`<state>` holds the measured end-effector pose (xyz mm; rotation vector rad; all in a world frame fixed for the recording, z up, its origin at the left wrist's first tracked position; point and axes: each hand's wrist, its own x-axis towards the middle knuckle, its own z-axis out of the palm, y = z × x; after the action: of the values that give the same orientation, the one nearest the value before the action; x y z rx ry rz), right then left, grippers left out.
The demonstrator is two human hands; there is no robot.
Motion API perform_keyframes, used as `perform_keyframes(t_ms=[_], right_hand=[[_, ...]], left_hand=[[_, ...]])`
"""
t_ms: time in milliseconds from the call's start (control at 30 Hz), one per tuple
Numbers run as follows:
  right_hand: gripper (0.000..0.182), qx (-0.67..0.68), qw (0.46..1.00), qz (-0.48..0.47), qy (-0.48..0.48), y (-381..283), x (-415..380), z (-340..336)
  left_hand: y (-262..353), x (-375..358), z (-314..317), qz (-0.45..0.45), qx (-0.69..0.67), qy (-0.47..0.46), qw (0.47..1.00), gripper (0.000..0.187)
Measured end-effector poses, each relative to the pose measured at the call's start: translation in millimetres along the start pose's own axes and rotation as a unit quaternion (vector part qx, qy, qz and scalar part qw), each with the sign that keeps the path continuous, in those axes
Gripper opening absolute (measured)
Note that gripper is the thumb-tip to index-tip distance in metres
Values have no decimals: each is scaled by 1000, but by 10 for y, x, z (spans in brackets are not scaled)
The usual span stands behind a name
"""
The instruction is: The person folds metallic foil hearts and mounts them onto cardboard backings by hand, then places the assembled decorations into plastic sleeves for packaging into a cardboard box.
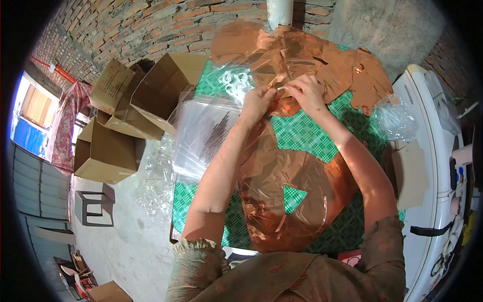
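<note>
My left hand (257, 103) is closed in a pinch at the edge of a crumpled copper-coloured foil sheet (282, 55), which looks like a flat foil balloon. Close beside it, my right hand (305, 93) pinches a small white strip (281, 89) between thumb and fingers, and the tips of both hands almost meet. Nearer my body, another flat copper foil piece (266, 201) with a triangular see-through patch lies on the green checked tablecloth (302, 133). White looped ties (235, 83) rest just beyond my left hand.
Clear plastic bags (201, 136) are stacked at the table's left side. Open cardboard boxes (108, 156) stand further left, near a grey frame (95, 209) on the floor. Crumpled clear plastic (395, 118) lies at the right by a white machine (427, 166). A brick wall (166, 25) rises behind.
</note>
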<state>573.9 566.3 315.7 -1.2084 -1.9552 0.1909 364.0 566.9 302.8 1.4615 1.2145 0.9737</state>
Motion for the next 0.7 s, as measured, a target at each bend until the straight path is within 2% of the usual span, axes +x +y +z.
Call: perform_keyframes(t_ms=[33, 133, 233, 333, 400, 500, 533, 633, 700], right_hand=[[27, 0, 1000, 12, -15, 19, 34, 6], [21, 16, 999, 37, -33, -12, 126, 60], [19, 66, 997, 36, 6, -56, 138, 95], [20, 93, 994, 17, 51, -143, 93, -1], [20, 76, 994, -5, 80, -239, -24, -162], [19, -31, 989, -123, -71, -125, -212, -415], [18, -30, 987, -135, -87, -113, -289, -437], [15, -20, 981, -143, -133, -98, -419, -440], [13, -8, 981, -113, -159, -100, -374, -399]], left_hand=[[63, -37, 1, -6, 19, 6, 1000, 26], [81, -67, 60, -43, -107, -1, 993, 22], [-76, 38, 27, 48, 23, 39, 998, 25], [-108, 54, 33, 4, 7, 41, 999, 26], [-224, 134, 54, 42, 6, 66, 997, 26], [-247, 158, 52, 59, 8, 82, 995, 25], [-210, 143, 46, 58, 9, 83, 995, 25], [70, -44, 41, -9, -43, 57, 997, 25], [-72, 42, 51, 4, -44, 59, 997, 26]])
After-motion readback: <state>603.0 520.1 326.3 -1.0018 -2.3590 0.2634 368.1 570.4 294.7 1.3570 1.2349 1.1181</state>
